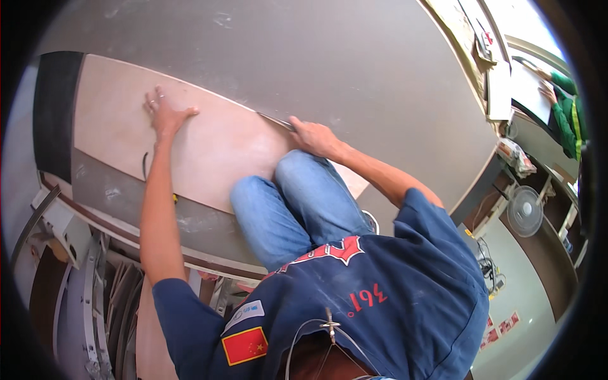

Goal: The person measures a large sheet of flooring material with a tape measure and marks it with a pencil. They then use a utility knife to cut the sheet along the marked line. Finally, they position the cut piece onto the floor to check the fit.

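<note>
A pale pinkish-beige thin board lies on a large grey-brown worktop. My left hand presses on its left part with fingers spread. In my right hand is a thin knife-like blade, closed in the fingers. The blade lies along the board's far edge, its tip pointing left; its handle is hidden in the hand. Both my knees rest on the board, in blue jeans.
A black strip borders the board's left end. Below the worktop's near edge stand sheets and metal strips. On the right are a clear fan, shelves and cables. At the far right, another person's green sleeve reaches over a white sheet.
</note>
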{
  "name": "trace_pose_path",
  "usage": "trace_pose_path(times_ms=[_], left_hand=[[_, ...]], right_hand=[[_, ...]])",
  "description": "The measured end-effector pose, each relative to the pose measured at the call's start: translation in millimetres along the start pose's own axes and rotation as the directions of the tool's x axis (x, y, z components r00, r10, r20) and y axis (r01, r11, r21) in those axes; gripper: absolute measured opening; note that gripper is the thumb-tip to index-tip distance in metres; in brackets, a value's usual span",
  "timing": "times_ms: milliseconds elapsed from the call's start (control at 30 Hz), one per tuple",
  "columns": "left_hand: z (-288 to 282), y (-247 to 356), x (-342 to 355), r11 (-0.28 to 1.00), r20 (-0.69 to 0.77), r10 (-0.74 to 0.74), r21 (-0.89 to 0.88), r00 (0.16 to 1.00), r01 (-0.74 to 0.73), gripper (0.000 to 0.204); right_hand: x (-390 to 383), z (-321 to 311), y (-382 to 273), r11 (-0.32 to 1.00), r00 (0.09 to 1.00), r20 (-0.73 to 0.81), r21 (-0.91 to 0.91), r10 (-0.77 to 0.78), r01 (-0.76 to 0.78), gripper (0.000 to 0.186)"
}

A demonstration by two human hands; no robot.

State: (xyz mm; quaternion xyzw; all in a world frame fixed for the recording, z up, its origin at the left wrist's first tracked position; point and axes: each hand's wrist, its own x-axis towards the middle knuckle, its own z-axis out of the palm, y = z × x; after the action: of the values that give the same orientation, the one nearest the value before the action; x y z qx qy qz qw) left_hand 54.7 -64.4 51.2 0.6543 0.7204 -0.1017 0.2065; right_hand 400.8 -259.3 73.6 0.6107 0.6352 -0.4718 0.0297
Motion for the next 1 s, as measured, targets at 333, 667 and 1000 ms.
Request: trace_pose_path(times_ms=[333, 667, 1000], left_hand=[[23, -22, 3, 0.984, -0.346, 0.027, -0.157, 0.938, -0.087, 0.081], [16, 16, 59, 0.927, -0.708, -0.333, -0.366, 0.622, 0.080, 0.039], [25, 23, 66, 0.960, -0.655, -0.278, -0.205, 0.703, 0.189, 0.042]], right_hand=[[-46, -34, 6, 0.992, 0.995, -0.013, 0.082, -0.094, 0.095, 0.028], [59, -43, -79, 0.884, 0.880, 0.094, 0.112, -0.465, 0.455, 0.029], [240, -332, 107, 0.991, 0.674, -0.739, -0.097, -0.008, -0.094, 0.046]])
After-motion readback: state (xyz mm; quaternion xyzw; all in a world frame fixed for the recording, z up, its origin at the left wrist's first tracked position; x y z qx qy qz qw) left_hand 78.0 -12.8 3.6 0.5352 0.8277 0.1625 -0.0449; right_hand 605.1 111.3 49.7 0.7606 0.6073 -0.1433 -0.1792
